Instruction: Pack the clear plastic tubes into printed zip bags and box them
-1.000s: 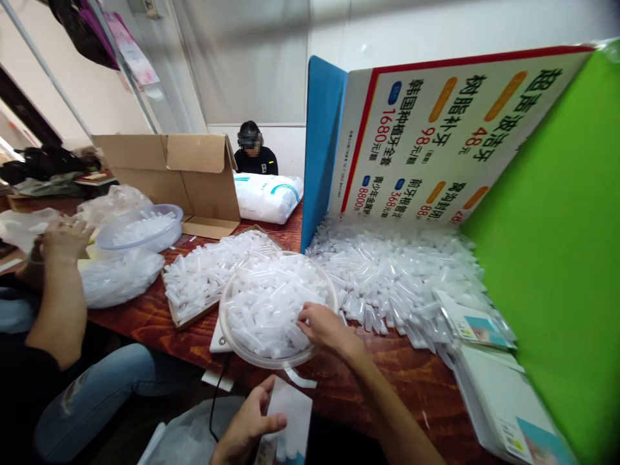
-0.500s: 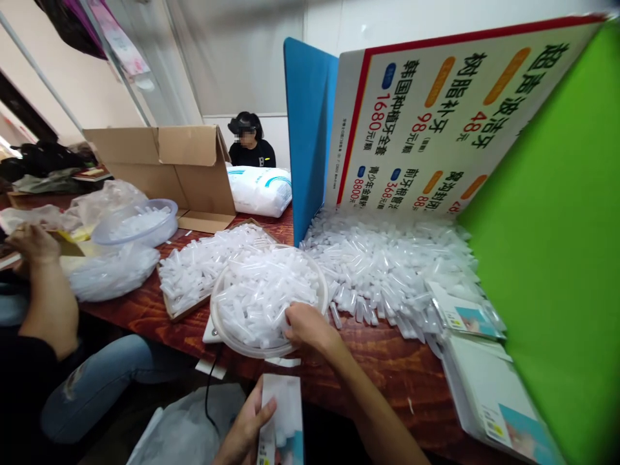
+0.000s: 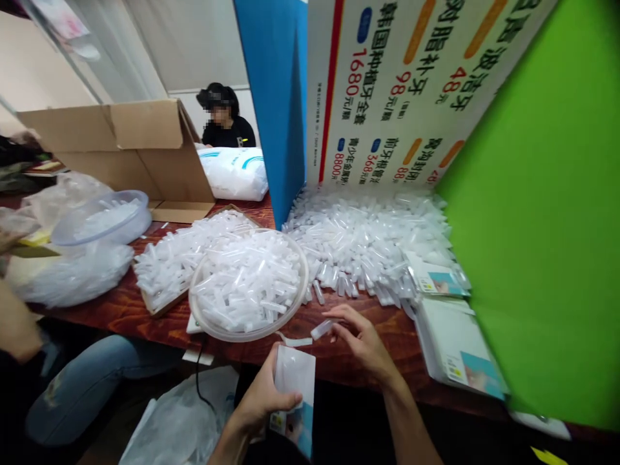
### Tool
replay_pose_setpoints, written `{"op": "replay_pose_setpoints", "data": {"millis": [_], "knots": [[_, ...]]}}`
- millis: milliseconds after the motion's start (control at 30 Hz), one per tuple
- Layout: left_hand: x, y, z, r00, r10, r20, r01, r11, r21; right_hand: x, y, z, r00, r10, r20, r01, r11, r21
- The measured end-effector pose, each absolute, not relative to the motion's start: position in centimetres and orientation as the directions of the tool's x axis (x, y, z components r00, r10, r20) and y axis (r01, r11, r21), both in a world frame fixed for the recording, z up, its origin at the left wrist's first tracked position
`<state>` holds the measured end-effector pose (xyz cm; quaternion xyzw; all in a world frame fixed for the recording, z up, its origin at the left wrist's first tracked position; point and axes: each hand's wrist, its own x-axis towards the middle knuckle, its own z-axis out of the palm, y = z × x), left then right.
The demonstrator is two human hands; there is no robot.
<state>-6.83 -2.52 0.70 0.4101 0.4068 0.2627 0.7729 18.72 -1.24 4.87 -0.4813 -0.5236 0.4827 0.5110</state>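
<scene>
Fingers of the right hand [image 3: 361,336] are curled, and a small clear tube [image 3: 321,329] is pinched at their tips between thumb and forefinger; the remaining fingers are loosely bent beneath. The right forearm is extended up from the lower edge of the view, with the wrist raised just over the near edge of the wooden table [image 3: 382,361]. The tube is held roughly level, its long axis running left to right and tilted slightly upward toward the hand, so that its free end is pointed left, toward the upper opening of a white pouch [image 3: 294,378]. Tube and pouch are near each other but apart.

The pouch is gripped by the left hand [image 3: 264,400], the thumb pressed across its front and the other fingers wrapped behind. It is held upright below the table edge, long axis vertical, with a printed blue patch at its lower end.

Just beyond the hands, a round clear bowl [image 3: 206,326] heaped with similar tubes is set on the table. A large loose heap of tubes [image 3: 368,239] is spread behind it against a printed board [image 3: 402,84] and a green panel [image 3: 542,213].
</scene>
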Motion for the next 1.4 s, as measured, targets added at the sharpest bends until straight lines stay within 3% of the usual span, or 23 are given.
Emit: {"op": "replay_pose_setpoints", "data": {"millis": [100, 167, 333, 600, 733, 967, 1200, 1400], "knots": [[-4.8, -1.8, 2.1, 0.586, 0.712, -0.386, 0.028, 0.459, 0.888, 18.7, -2.9, 2.6, 0.02, 0.995, -0.093, -0.268, -0.085, -0.96], [-3.8, -1.6, 2.7, 0.618, 0.678, -0.399, 0.055, 0.469, 0.881, 18.5, -3.6, 1.6, 0.021, 0.989, -0.149, -0.339, -0.133, -0.931], [-3.4, -1.9, 2.9, 0.66, 0.583, -0.474, 0.038, 0.605, 0.796, 18.4, -4.6, 0.5, 0.007, 0.974, -0.228, -0.243, -0.22, -0.945], [-4.2, -0.2, 5.1, 0.68, 0.42, -0.601, 0.001, 0.819, 0.574, 17.4, -5.0, -0.9, -0.083, 0.959, -0.272, -0.298, -0.285, -0.911], [-4.4, -0.3, 4.7, 0.651, 0.501, -0.57, -0.023, 0.764, 0.644, 17.9, -5.4, -1.2, -0.122, 0.966, -0.226, -0.344, -0.255, -0.904], [-3.9, -3.6, 2.6, 0.612, 0.599, -0.516, -0.1, 0.706, 0.701, 19.4, -5.8, -0.3, -0.226, 0.965, -0.135, -0.241, -0.19, -0.952], [-4.4, -2.9, 2.9, 0.573, 0.628, -0.526, -0.009, 0.647, 0.762, 18.5, -6.4, 0.0, -0.212, 0.96, -0.182, -0.198, -0.224, -0.954], [-5.2, -0.6, 3.5, 0.637, 0.614, -0.466, 0.142, 0.5, 0.854, 17.8, -6.7, 0.2, -0.229, 0.955, -0.188, -0.158, -0.227, -0.961]]}}
